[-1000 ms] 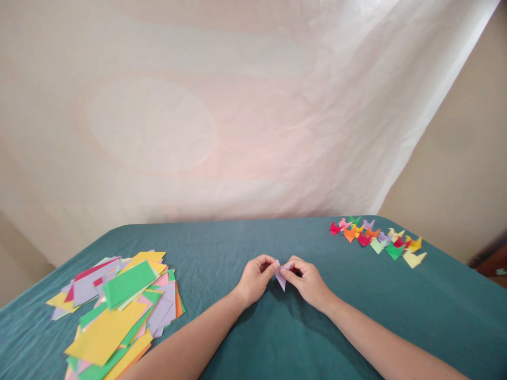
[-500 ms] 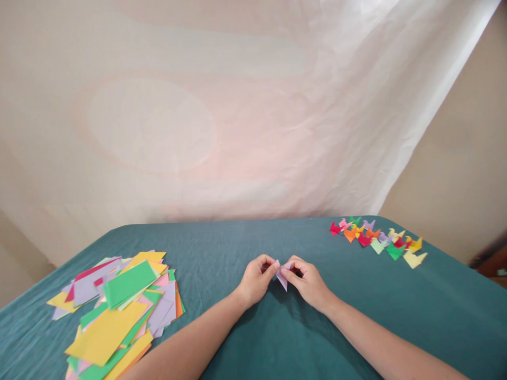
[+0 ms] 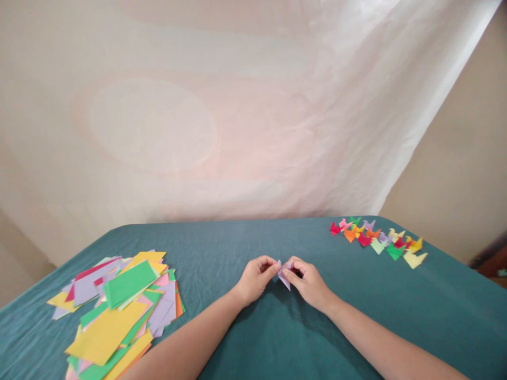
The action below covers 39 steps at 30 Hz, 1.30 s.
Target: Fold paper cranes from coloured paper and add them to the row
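A small lilac folded paper piece is pinched between both hands just above the teal tablecloth, its point hanging down. My left hand grips its left edge with thumb and fingertips curled in. My right hand grips the right edge the same way. The two hands almost touch at the middle of the table. Most of the paper is hidden behind the fingers.
A loose heap of coloured paper rectangles, yellow, green, lilac and pink, lies at the near left. Several small folded paper pieces in mixed colours sit in a cluster at the far right. A pale sheet hangs behind the table.
The hands have barely shifted. The lilac piece looks a little shorter and more tucked between the fingers than one second ago.
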Available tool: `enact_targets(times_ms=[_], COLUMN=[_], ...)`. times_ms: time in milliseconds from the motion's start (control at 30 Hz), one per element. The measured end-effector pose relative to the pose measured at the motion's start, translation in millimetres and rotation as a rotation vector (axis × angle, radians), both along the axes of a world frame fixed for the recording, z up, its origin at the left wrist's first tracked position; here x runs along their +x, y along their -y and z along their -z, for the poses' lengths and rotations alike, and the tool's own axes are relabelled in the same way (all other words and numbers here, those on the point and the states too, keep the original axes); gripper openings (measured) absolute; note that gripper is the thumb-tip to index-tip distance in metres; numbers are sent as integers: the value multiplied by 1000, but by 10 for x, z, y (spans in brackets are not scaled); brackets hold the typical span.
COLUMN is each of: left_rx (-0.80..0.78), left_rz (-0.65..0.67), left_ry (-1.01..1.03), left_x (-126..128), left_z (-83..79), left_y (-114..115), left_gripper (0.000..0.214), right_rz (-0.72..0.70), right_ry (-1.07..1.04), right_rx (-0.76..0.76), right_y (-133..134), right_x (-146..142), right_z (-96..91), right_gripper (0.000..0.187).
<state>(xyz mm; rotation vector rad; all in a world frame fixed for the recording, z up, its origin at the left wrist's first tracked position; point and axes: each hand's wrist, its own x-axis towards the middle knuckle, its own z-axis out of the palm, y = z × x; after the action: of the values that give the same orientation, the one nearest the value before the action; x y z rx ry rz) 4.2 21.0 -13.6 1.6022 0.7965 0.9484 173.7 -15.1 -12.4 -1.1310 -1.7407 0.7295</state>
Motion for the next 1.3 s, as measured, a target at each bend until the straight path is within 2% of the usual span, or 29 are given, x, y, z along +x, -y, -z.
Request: enact_targets(times_ms=[200,433,833,1300], left_rx=[-9,113,23,21], left_rz=[23,-59,-29,-42], left_ry=[-43,-181,-93,-92], left_x=[-3,-6,-6,6], left_z=[40,56,49,59], left_y=[-2,19,-4,-5], left_gripper=[30,25,25,26], right_rz=[12,6,4,57], right_ry=[-10,2,23,-38], right_rx=[-14,7,51,18], right_y=[5,9,0,-18], right_x=[-11,1,13,-1], right_z=[0,4,37,43], right_gripper=[20,20,21,22])
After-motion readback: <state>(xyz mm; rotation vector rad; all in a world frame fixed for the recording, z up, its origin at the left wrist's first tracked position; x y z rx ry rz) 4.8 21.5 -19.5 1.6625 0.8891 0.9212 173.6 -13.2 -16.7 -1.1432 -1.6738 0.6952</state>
